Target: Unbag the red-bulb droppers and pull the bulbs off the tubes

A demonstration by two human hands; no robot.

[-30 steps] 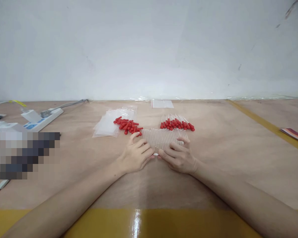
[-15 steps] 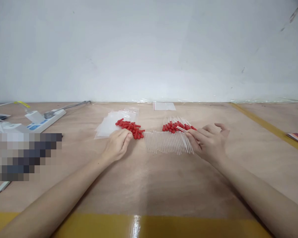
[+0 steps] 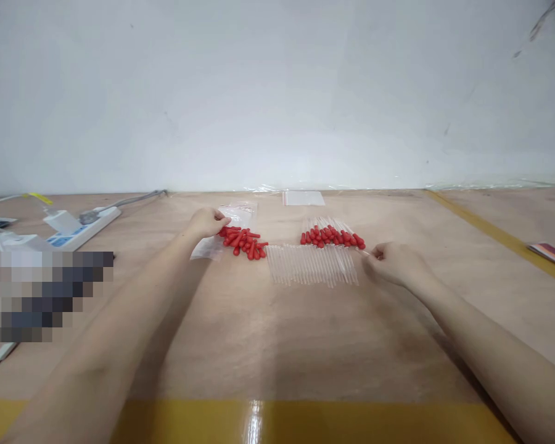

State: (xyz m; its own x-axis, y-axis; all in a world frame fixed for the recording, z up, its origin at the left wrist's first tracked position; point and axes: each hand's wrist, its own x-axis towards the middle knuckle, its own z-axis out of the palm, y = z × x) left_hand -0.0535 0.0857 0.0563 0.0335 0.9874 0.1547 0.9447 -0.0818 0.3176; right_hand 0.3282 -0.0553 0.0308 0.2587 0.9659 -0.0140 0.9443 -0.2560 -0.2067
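A row of clear glass tubes (image 3: 311, 265) lies side by side on the brown table. Behind it on the left sits a loose pile of red rubber caps (image 3: 243, 240); behind it on the right lie tubes fitted with red caps (image 3: 332, 234). My left hand (image 3: 207, 222) reaches to the far left edge of the loose red caps, fingers curled in a pinch over the stack of clear plastic bags (image 3: 234, 216). My right hand (image 3: 394, 263) rests at the right end of the tube row, fingers closed on the end of one thin clear tube.
A white power strip (image 3: 86, 224) with a grey cable lies at the far left, with white items and a blurred patch in front of it. A small clear bag (image 3: 303, 198) lies by the wall. Coloured paper (image 3: 552, 253) shows at the right edge. Yellow tape (image 3: 277, 422) marks the near table edge.
My left hand moved forward from beside the tube row to the far side of the loose red caps. My right hand slid right, off the tubes, and closed at the row's right end.
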